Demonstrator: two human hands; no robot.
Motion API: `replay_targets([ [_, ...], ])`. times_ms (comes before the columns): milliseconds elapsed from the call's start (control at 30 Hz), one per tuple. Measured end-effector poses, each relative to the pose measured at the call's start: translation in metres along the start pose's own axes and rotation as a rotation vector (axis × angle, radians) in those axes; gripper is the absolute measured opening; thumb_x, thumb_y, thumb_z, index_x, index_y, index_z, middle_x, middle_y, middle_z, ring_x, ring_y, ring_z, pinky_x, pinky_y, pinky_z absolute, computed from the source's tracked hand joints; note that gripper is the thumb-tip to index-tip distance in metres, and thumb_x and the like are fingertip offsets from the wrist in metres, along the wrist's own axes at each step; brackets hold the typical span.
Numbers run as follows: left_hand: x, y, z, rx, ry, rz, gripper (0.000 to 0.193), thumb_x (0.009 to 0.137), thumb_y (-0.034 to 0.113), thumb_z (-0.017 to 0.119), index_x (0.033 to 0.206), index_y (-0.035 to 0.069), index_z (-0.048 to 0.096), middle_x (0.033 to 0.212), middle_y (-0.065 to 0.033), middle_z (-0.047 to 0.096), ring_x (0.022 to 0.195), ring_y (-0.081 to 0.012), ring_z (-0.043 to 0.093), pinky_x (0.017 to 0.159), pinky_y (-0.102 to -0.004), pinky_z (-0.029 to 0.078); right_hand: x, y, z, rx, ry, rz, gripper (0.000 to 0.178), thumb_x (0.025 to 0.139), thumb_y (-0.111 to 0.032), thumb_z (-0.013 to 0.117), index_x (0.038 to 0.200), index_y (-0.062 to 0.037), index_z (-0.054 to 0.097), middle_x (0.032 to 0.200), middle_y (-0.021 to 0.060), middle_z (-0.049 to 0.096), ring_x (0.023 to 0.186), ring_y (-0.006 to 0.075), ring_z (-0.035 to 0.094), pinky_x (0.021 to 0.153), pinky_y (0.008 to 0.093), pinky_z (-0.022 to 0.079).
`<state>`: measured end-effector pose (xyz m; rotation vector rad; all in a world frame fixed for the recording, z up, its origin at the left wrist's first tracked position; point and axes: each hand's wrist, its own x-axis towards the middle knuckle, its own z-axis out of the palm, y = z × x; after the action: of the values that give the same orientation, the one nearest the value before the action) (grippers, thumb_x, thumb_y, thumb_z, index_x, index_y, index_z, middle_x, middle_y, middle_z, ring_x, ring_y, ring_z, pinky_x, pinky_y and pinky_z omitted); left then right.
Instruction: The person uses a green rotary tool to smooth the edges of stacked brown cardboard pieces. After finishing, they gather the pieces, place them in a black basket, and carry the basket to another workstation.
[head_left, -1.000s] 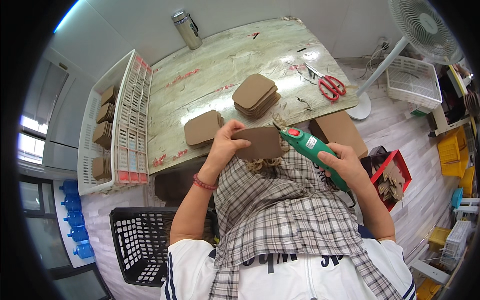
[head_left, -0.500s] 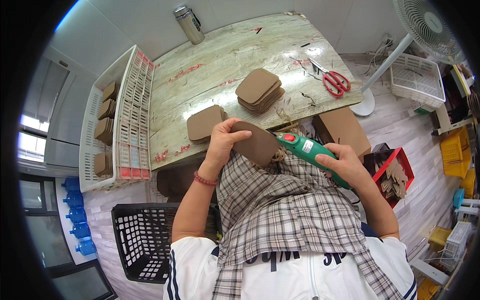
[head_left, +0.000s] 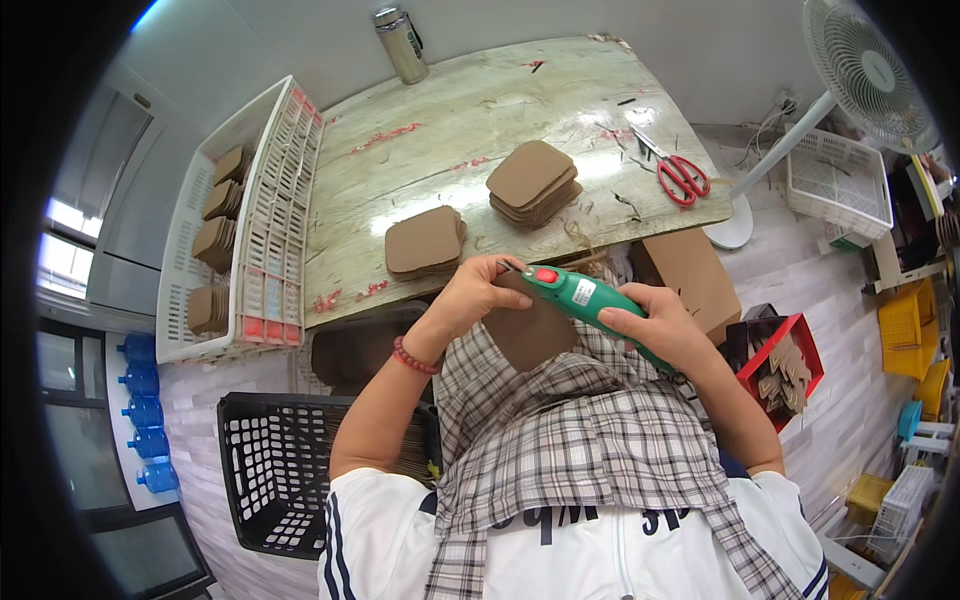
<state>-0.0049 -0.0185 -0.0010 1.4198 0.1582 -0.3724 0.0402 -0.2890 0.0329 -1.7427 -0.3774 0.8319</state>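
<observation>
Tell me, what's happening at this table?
A person is working with both hands. The left hand grips a flat brown piece, and the right hand holds a green handheld tool. The tool's tip is close to the left fingers, by the piece's upper edge; whether it touches the piece, I can't tell. Two stacks of similar pieces and red-handled scissors lie on the table.

Both elbows are flaring wide, the left forearm (head_left: 385,405) and right forearm (head_left: 742,412) slanting inward toward each other. Here the left hand (head_left: 483,296) is pinching, thumb lying outstretched opposite the fingers; the right hand (head_left: 660,326) is gripping firmly, thumb pointing inward, sitting just beside its partner.
</observation>
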Motion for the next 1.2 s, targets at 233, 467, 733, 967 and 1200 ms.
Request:
replay_targets([
  [233,-0.019,-0.004,-0.094,-0.149,0.513,0.302,0.031,0.083,-0.002,0.061,0.114,0.002,0.060,0.102,-0.0077,0.066,0.087,-0.0159,0.064,0.078,-0.0309,0.052,0.007,0.018,0.003,0.051,0.119,-0.093,0.034,0.087,-0.030,0.067,0.093,0.0029,0.065,0.071,0.0028,0.059,0.058,0.0075,0.055,0.053,0.0243,0.045],
  [467,0.025,-0.023,-0.131,1.230,1.134,0.427,0.054,0.076,0.017,0.071,0.126,0.005,0.054,0.127,-0.0191,0.050,0.127,-0.0354,0.037,0.105,-0.0465,0.029,-0.003,0.047,-0.016,0.121,0.247,-0.027,0.029,0.091,-0.028,0.063,0.095,0.0004,0.063,0.070,0.0026,0.060,0.056,0.0065,0.052,0.051,0.0213,0.042],
  [733,0.138,0.017,-0.051,1.403,0.642,0.110,0.058,0.083,0.041,0.063,0.122,-0.001,0.056,0.143,-0.0237,0.036,0.139,-0.0406,0.017,0.110,-0.0581,0.012,-0.002,0.060,-0.017,0.133,0.325,-0.040,0.035,0.088,-0.032,0.066,0.090,0.0027,0.065,0.068,0.0040,0.059,0.055,0.0080,0.055,0.051,0.0243,0.045],
  [967,0.142,-0.011,-0.039,1.099,0.902,0.572,0.044,0.068,0.024,0.079,0.096,0.001,0.055,0.130,-0.0179,0.046,0.133,-0.0387,0.025,0.107,-0.0504,0.021,-0.006,0.066,-0.025,0.154,0.361,-0.072,0.036,0.088,-0.031,0.066,0.093,0.0037,0.065,0.068,0.0043,0.060,0.056,0.0080,0.055,0.051,0.0250,0.045],
  [1200,0.114,0.001,0.005,-0.219,0.593,0.630,0.023,0.083,-0.003,0.066,0.099,0.004,0.050,0.099,-0.0054,0.061,0.090,-0.0180,0.059,0.078,-0.0331,0.049,-0.003,0.051,-0.019,0.167,0.415,-0.090,0.035,0.087,-0.032,0.067,0.094,0.0030,0.065,0.068,0.0032,0.059,0.054,0.0078,0.054,0.051,0.0243,0.044],
])
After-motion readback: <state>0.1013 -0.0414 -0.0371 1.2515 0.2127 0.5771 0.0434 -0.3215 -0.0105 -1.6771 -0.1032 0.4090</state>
